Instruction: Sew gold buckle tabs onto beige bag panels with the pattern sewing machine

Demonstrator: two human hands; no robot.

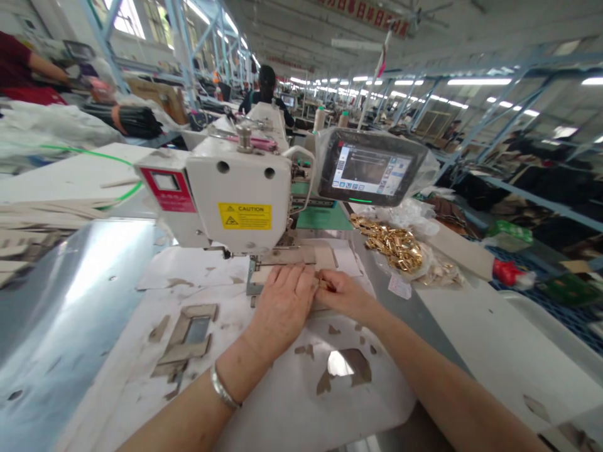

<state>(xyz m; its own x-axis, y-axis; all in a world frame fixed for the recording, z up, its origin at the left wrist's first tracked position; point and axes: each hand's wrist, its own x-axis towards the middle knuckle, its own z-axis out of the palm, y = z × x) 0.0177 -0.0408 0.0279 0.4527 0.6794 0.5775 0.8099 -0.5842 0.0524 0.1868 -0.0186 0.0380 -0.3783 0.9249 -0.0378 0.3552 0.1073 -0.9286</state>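
Observation:
My left hand lies flat, fingers stretched forward, on a beige strip at the front of the sewing machine. Beside it, my right hand is closed in a pinch against the left hand's edge. A small gold-brown glint shows at its fingertips, but what it grips is mostly hidden. Under the machine head is a metal clamp plate, partly covered by the strip. Both hands rest over a white template sheet with cut-outs and beige frame-shaped pieces at its left.
A pile of gold metal fittings sits in plastic at the right. Above it stands a control screen. Beige strips are stacked at the left, past a shiny metal tabletop. One person sits ahead; another person's arm shows at far left.

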